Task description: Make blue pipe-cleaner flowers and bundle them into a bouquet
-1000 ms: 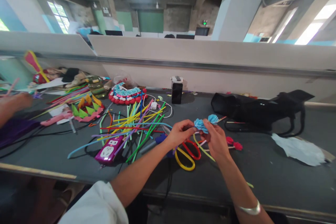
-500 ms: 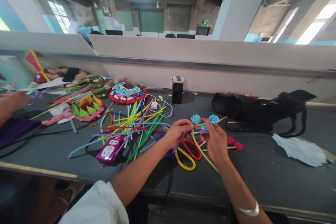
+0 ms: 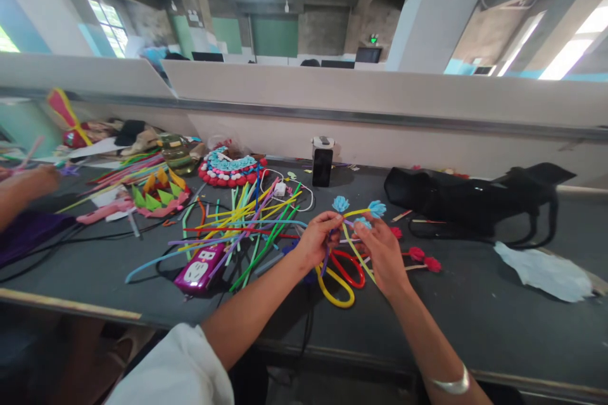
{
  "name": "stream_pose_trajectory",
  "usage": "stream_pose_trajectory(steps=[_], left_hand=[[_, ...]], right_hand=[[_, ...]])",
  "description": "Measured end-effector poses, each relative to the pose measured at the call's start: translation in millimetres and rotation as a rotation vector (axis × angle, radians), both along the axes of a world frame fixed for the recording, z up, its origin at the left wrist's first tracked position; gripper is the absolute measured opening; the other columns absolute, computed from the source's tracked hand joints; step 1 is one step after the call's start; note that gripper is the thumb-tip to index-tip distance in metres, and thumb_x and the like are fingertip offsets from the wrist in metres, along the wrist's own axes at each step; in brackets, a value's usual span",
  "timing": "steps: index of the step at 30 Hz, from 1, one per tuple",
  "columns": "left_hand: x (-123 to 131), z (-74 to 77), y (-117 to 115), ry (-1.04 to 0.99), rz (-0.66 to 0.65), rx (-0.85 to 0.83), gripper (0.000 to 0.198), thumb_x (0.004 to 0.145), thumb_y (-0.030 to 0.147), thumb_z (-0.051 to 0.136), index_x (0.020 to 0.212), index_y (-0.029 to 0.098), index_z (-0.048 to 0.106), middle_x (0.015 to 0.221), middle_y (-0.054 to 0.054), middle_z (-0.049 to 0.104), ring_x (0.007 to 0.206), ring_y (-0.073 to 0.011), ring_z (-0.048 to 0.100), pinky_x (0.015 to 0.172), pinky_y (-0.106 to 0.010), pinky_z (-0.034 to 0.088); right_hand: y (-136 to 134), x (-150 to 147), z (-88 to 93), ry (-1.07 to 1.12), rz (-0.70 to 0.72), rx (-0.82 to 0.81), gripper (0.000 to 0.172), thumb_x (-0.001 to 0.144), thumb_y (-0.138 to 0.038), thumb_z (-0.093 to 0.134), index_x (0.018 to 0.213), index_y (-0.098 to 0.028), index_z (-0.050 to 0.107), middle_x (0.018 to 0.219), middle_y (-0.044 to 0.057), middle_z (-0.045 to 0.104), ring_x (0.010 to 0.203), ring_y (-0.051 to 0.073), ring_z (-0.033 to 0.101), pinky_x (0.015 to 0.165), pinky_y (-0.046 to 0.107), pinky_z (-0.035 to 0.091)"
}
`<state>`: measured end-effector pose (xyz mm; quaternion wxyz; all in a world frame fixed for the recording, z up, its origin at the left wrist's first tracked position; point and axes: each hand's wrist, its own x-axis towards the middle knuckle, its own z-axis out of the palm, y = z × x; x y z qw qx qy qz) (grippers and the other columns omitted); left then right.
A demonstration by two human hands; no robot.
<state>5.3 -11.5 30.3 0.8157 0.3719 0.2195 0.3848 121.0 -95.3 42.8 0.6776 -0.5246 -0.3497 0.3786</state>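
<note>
Over the front middle of the dark table, my left hand [image 3: 319, 240] pinches yellow and purple pipe cleaner stems where they cross. Blue pipe cleaner flowers [image 3: 340, 204] top these stems, one at the left and two at the right. My right hand [image 3: 380, 247] is closed at the lower right blue flower [image 3: 363, 223], thumb and fingers on it. A long yellow-green pipe cleaner [image 3: 352, 242] runs down from the left fingertips behind my right hand. Below the hands lie yellow loops [image 3: 338, 304] and red loops [image 3: 354, 280]. Red flowers [image 3: 417, 254] on stems rest to the right.
Loose pipe cleaners [image 3: 256, 215] spread left of my hands beside a purple box [image 3: 202, 269]. A phone [image 3: 322, 168] stands behind. A black bag [image 3: 441, 193] and white sheet [image 3: 544, 272] lie right. Another person's hand [image 3: 40, 182] is at far left, near a pink-rimmed crown [image 3: 161, 199].
The blue flowers have shifted left and spread apart, showing more yellow stem. My right hand has moved slightly left and lower on the flower stems; my left hand keeps its pinch.
</note>
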Motion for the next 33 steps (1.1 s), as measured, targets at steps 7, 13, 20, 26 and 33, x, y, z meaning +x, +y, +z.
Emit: stream_pose_trajectory(steps=[7, 13, 20, 26, 33], left_hand=[[-0.2, 0.9, 0.0, -0.038, 0.016, -0.005, 0.031, 0.061, 0.031, 0.08, 0.074, 0.015, 0.058, 0.056, 0.005, 0.052, 0.041, -0.0027, 0.038, 0.037, -0.015, 0.022], [-1.7, 4.8, -2.9, -0.017, -0.069, -0.01, 0.031, 0.06, 0.031, 0.08, 0.073, 0.015, 0.057, 0.058, 0.005, 0.051, 0.04, -0.0019, 0.037, 0.037, -0.015, 0.019], [2.6, 1.5, -9.3, 0.023, -0.076, 0.026, 0.03, 0.06, 0.032, 0.08, 0.073, 0.015, 0.058, 0.055, 0.006, 0.048, 0.04, -0.002, 0.035, 0.038, -0.017, 0.02], [2.8, 7.3, -15.8, 0.123, -0.044, 0.192, 0.029, 0.066, 0.036, 0.076, 0.078, 0.014, 0.061, 0.058, 0.005, 0.051, 0.041, -0.002, 0.037, 0.037, -0.017, 0.02], [0.7, 6.7, -10.4, 0.106, -0.067, 0.187, 0.025, 0.064, 0.03, 0.075, 0.075, 0.017, 0.057, 0.056, 0.006, 0.051, 0.043, -0.0047, 0.044, 0.038, -0.017, 0.026]], right_hand=[[-0.5, -8.0, 1.4, -0.059, 0.213, -0.009, 0.058, 0.063, -0.036, 0.08, 0.115, -0.021, 0.059, 0.082, 0.002, 0.069, 0.066, 0.017, 0.064, 0.043, 0.02, 0.045], [0.9, -2.8, -4.0, -0.178, 0.009, -0.003, 0.034, 0.069, -0.041, 0.075, 0.093, -0.019, 0.07, 0.056, -0.003, 0.059, 0.045, 0.01, 0.046, 0.038, 0.021, 0.031], [1.6, -5.5, -2.6, -0.176, -0.037, 0.055, 0.032, 0.064, -0.039, 0.079, 0.087, -0.018, 0.069, 0.059, -0.005, 0.057, 0.046, 0.009, 0.043, 0.042, 0.022, 0.035], [2.3, -6.1, -5.3, -0.029, -0.177, 0.03, 0.032, 0.064, -0.04, 0.08, 0.067, -0.017, 0.058, 0.05, -0.007, 0.049, 0.042, 0.007, 0.037, 0.038, 0.021, 0.031], [0.5, -3.0, -5.6, -0.336, -0.193, 0.075, 0.026, 0.071, -0.043, 0.073, 0.078, -0.017, 0.068, 0.059, -0.002, 0.061, 0.05, 0.012, 0.05, 0.047, 0.025, 0.039]])
